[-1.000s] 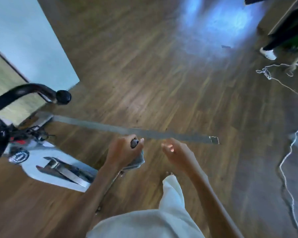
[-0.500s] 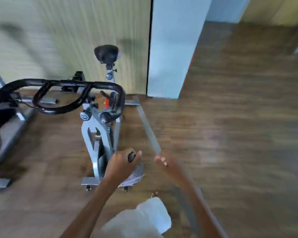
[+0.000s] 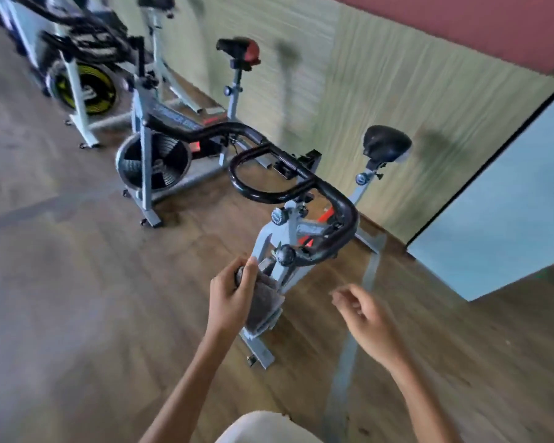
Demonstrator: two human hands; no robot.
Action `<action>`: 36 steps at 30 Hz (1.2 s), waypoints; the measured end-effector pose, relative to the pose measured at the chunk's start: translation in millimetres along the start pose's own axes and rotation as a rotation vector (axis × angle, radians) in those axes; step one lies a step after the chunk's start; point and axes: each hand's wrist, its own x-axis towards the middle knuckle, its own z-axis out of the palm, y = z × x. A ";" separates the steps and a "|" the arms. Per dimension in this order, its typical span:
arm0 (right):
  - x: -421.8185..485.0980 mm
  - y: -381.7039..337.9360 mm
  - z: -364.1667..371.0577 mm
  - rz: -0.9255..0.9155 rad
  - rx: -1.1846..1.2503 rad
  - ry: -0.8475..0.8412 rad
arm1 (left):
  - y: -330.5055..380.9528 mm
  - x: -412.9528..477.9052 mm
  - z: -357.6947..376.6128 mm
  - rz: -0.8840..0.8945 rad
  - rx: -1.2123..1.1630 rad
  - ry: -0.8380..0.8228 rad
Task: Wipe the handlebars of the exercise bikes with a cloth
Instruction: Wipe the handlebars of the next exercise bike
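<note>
Gripping the grey cloth (image 3: 266, 303) at lower centre in the curled left hand (image 3: 232, 298), along with a small dark object (image 3: 240, 272), likely readying it for the black handlebars (image 3: 301, 183) just above; holding the right hand (image 3: 367, 316) loosely curled, empty, lower right, free for steadying.

A grey strip (image 3: 370, 270) crosses the wooden floor (image 3: 77, 298) at my feet. Beyond me, a pale green wall (image 3: 381, 75) meets a light blue panel (image 3: 509, 219).

One head-worn view, tilted, looks forward and down: left hand (image 3: 232, 298) and right hand (image 3: 370, 321) close below, bike (image 3: 289, 230) just beyond.
</note>
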 end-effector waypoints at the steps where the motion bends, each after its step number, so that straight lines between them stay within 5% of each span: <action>1: 5.7 -6.9 -3.2 -0.042 0.039 -0.001 | 5.7 -0.5 -5.2 0.001 -0.008 0.056; 13: 62.7 -42.6 -36.5 -0.418 0.228 -0.195 | 65.4 -14.8 23.4 -0.116 -0.313 0.554; 22: 100.9 -12.7 -72.5 -0.491 0.263 -0.353 | 85.9 -19.5 68.0 0.174 0.015 0.391; 27: 114.6 -4.8 -71.2 -0.548 0.259 -0.421 | 75.7 -12.9 77.6 0.236 0.059 0.477; 31: 128.0 1.8 -54.9 -0.719 0.114 -0.328 | 79.3 4.3 93.6 0.240 0.199 0.677; 36: 145.2 9.5 -45.1 -0.814 -0.263 -0.280 | 77.0 9.1 86.6 0.229 0.266 0.675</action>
